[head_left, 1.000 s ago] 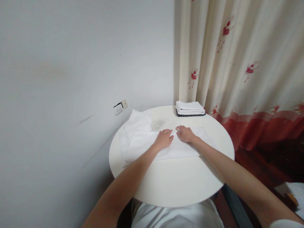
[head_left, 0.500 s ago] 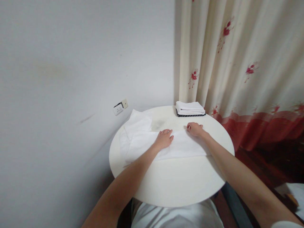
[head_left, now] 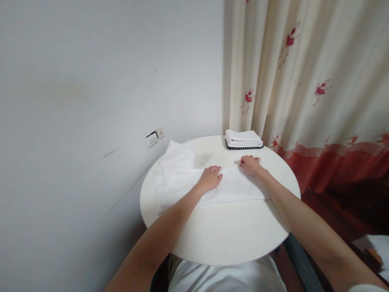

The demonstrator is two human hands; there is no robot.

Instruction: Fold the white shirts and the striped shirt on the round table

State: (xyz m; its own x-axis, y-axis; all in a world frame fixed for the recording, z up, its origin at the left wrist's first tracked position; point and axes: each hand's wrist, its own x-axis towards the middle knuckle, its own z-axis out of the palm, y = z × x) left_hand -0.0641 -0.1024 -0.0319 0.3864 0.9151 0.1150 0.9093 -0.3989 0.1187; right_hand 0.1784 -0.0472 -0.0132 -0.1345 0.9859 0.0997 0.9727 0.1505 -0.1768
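– Left hand (head_left: 212,177) and right hand (head_left: 250,164): how do they stand relative to the folded stack (head_left: 244,139)?

– Left hand: palm down, fingers extended, thumb apart, on the white cloth (head_left: 237,188), to the left of the stack and nearer the person. Right hand: just on the stack's near side, fingers curled at the cloth's far edge; whether they pinch the fabric cannot be told.

– Where does the cloth lie?

– On the round table (head_left: 225,231), as a long, flat band on the stack's near side, apart from it and reaching well to its left. Farther left of the stack, a loose flap (head_left: 178,155) extends away from the person.

– What has just changed?

– Chiefly the right hand's position. One second ago it lay close beside the left hand; it has since shifted rightward along the far edge. The left hand has stayed.

– What does this signify for the work?

– Probably that the left hand steadies the band while the right adjusts its edge; the flap appears not yet aligned.
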